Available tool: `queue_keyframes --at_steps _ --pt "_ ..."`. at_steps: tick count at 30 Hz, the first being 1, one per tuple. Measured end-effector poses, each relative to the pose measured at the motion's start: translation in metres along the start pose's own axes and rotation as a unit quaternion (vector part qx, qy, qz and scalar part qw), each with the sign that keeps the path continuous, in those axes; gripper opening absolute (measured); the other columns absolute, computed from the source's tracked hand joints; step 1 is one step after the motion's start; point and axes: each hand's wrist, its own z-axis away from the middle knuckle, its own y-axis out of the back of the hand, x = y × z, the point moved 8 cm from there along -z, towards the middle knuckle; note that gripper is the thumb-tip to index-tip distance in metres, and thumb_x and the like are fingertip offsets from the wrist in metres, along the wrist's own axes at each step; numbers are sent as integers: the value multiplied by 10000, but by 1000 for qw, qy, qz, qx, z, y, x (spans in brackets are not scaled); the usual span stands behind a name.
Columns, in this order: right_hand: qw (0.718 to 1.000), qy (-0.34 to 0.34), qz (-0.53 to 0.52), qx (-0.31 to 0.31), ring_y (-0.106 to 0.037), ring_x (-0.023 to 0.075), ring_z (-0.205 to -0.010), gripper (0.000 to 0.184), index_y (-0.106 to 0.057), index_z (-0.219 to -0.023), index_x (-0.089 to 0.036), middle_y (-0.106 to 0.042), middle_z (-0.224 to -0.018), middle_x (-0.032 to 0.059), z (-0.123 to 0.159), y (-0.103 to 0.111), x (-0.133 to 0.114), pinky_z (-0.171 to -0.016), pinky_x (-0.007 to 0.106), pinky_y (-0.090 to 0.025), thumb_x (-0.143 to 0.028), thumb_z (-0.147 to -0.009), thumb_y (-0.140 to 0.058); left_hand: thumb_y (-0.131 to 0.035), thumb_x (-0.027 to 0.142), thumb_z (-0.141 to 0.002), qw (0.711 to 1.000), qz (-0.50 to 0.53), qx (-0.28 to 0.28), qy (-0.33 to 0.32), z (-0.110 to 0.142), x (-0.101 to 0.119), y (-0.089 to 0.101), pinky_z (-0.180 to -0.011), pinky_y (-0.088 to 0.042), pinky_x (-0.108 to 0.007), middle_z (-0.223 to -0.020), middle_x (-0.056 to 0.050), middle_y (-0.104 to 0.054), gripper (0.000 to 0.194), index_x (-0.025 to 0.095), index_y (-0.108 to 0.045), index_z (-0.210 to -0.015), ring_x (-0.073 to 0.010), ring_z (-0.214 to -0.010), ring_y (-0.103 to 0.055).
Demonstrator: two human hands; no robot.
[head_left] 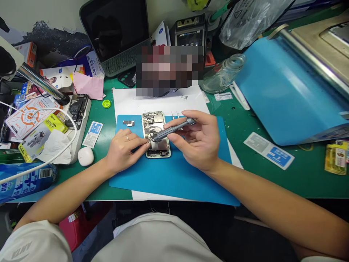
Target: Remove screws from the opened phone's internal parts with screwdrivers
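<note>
Head view: opened phone could be scratched if screwdriver, held by right hand, slips; grip of left hand cannot be told.

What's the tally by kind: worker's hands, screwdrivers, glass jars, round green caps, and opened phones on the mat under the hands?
Hands: 2 (left hand, right hand)
Screwdriver: 1
Glass jar: 1
Green cap: 1
Opened phone: 1
Total: 6

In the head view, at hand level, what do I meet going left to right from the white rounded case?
White rounded case → left hand → opened phone → right hand → blue-and-grey card → yellow container.
</note>
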Motion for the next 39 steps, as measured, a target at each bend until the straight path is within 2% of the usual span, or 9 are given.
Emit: queue_keyframes --at_steps 6,21,39 --pt "1000 1 -2 1 -761 178 -861 435 -529 -1280 -337 -747 -1003 12 0 0 0 -729 338 -699 -282 -913 -757 -631 310 -1032 1000 -6 -5 11 1 -2 -2 -649 -386 -331 -748 -18 -731 192 197 -759 -946 -159 -678 -572" --pt "1000 25 -9 6 -760 164 -868 457 -544 -1312 -340 -738 -1017 2 0 0 -3 -732 303 -690 -255 -918 -758 -699 271 -991 1000 -3 25 -8 0 0 1 -637 -374 -323 -717 -5 -713 121 170 -758 -962 -155 -663 -555" --pt "1000 15 -2 -5 -763 161 -857 456 -537 -1314 -348 -740 -1029 4 1 -1 0 -731 297 -697 -277 -921 -758 -694 258 -993 999 -9 29 -13 1 1 2 -634 -377 -320 -714 9 -728 115 193 -757 -922 -146 -652 -547"
